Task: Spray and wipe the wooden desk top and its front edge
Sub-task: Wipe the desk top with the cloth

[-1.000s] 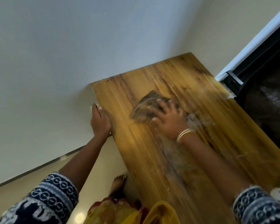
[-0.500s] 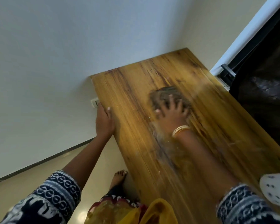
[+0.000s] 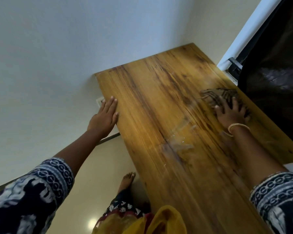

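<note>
One wooden desk top (image 3: 159,102) fills the middle of the view, set into the corner of pale walls, its yellow-brown grain streaked dark and marked with wet smears (image 3: 178,141) near the centre. Along its left edge the left hand (image 3: 103,118) lies flat, fingers straight and together, gripping nothing. Over by the right edge the right hand (image 3: 231,114) presses spread fingers onto a dark cloth (image 3: 215,95). Half a second ago that cloth sat mid-desk; now it is further right, near the black frame (image 3: 233,65).
</note>
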A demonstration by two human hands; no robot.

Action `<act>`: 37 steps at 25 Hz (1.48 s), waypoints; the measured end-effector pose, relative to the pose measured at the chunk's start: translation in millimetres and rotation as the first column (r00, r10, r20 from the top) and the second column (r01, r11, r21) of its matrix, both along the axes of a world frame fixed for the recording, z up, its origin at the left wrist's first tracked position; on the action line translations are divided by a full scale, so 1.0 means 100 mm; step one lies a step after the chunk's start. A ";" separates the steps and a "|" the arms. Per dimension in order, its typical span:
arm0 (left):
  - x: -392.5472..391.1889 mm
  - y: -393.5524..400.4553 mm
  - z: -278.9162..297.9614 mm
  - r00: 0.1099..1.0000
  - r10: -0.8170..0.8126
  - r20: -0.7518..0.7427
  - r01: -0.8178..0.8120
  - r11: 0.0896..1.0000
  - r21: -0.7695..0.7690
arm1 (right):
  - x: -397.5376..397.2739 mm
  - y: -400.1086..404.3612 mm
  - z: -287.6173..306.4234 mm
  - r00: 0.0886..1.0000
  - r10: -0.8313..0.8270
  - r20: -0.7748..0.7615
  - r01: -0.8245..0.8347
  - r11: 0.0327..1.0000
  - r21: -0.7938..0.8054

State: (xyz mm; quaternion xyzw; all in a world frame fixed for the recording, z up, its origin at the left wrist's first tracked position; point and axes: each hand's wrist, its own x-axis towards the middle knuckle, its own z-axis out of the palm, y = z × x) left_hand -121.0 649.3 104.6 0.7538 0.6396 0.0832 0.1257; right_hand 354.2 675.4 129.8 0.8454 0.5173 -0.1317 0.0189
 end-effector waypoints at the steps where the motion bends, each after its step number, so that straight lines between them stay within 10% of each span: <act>1: 0.01 -0.01 0.01 1.000 0.001 -0.008 -0.001 1.000 -0.003 | -0.02 -0.02 0.02 0.998 -0.070 0.000 0.070 0.997 -0.025; 6: 0.05 -0.02 0.02 0.999 0.013 -0.031 -0.013 1.000 -0.005 | -1.38 -0.25 0.05 0.948 0.314 0.059 -0.313 0.949 -0.021; 12: 0.03 0.01 0.01 0.990 -0.011 -0.137 0.008 1.000 -0.017 | -2.01 -1.40 -0.05 0.413 0.910 -0.020 -0.908 0.414 0.066; 17: -0.02 -0.06 -0.03 0.994 -0.087 -0.069 0.084 0.996 -0.040 | -0.44 -0.66 -0.05 0.937 0.330 0.118 -0.336 0.941 0.043; 21: 0.08 -0.24 0.02 0.975 -0.216 -0.054 0.215 0.976 -0.024 | -0.03 -0.58 0.07 0.986 -0.164 -0.012 0.163 0.984 -0.074; 23: 0.10 -0.32 0.00 0.967 -0.245 -0.063 0.244 0.969 -0.020 | -0.50 -0.58 0.14 0.986 -0.167 -0.010 0.166 0.984 -0.063; 26: 0.06 -0.39 -0.05 0.970 -0.232 -0.069 0.231 0.973 -0.020 | -1.49 -0.90 0.06 0.969 0.246 0.034 -0.245 0.969 -0.026; 31: 0.05 -0.42 0.01 0.937 -0.294 -0.189 0.300 0.954 0.006 | -2.16 -1.74 -0.03 0.529 0.847 -0.051 -0.847 0.531 0.017; 37: 0.13 -0.72 -0.03 0.919 -0.342 -0.196 0.353 0.935 0.022 | -0.23 -1.09 0.03 0.984 0.171 0.055 -0.172 0.985 0.011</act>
